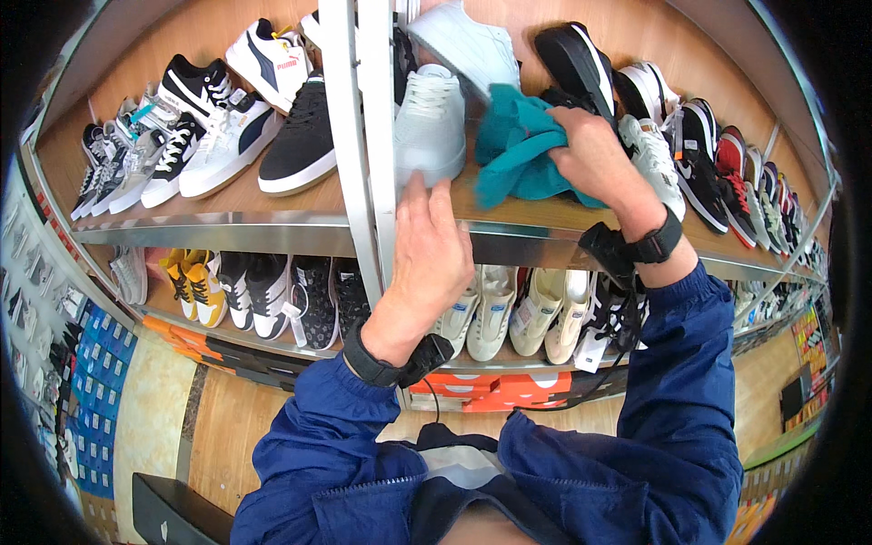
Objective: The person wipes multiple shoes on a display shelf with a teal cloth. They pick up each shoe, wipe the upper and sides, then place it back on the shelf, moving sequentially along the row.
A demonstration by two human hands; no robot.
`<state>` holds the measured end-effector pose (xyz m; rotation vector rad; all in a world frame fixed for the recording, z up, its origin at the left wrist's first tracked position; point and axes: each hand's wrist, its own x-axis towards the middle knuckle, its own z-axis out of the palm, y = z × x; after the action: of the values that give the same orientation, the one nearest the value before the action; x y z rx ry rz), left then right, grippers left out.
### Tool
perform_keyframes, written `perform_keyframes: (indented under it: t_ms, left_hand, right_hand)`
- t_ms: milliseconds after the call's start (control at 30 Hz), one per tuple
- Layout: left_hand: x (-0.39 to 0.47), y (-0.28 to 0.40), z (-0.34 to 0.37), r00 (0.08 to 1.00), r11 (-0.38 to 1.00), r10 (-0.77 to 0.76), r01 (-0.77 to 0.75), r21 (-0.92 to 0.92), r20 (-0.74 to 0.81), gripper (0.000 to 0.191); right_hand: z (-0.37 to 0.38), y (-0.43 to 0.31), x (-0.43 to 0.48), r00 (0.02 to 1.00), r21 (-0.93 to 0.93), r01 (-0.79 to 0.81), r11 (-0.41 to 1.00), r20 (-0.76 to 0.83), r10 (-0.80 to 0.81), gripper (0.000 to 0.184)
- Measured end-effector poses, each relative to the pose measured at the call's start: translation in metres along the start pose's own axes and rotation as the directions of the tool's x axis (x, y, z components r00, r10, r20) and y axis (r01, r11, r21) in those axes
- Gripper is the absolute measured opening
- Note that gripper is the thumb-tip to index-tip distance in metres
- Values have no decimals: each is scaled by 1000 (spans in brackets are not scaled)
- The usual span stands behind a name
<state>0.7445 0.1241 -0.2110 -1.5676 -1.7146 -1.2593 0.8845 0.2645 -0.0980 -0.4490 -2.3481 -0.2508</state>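
Observation:
My right hand [594, 151] grips a teal cloth [521, 146], which is bunched up over the wooden shelf [477, 208]. At the toe of a white lace-up sneaker [430, 129] are the fingertips of my left hand [432, 238]; whether they press on it or only rest there I cannot tell. Behind the cloth another white sneaker [470, 44] leans tilted against the back panel. A black sneaker with a white sole [579, 65] is propped up beyond my right hand, its lower end partly hidden.
A white upright post [368, 136] divides the shelf just left of the white sneaker. Several sneakers, among them a black one [303, 136], line the left side. Cream shoes [492, 310] stand on the lower shelf, above orange shoeboxes [504, 388]. A black box [178, 511] sits on the floor.

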Motion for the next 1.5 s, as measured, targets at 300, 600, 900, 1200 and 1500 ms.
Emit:
perform_keyframes:
  t_ms: [300,600,900,1200,1500]
  left_hand:
    - [2,1,-6,995,1000,-9,9,-4,100,50]
    - [1,-6,-13,987,993,49,-31,-116,151,48]
    - [0,-18,-13,981,966,159,-132,-222,107,45]
    - [0,-20,-22,976,940,164,-111,-323,142,44]
    - [11,-2,-30,969,950,-9,85,-299,247,42]
  right_hand:
    - [34,-8,12,633,-24,-33,999,773,39,43]
    - [83,24,70,475,-306,45,951,844,250,54]
    - [115,42,84,621,-379,-105,919,697,358,36]
    - [64,-3,49,584,-133,-88,987,796,159,31]
    - [7,-23,-16,745,232,243,942,578,-334,26]
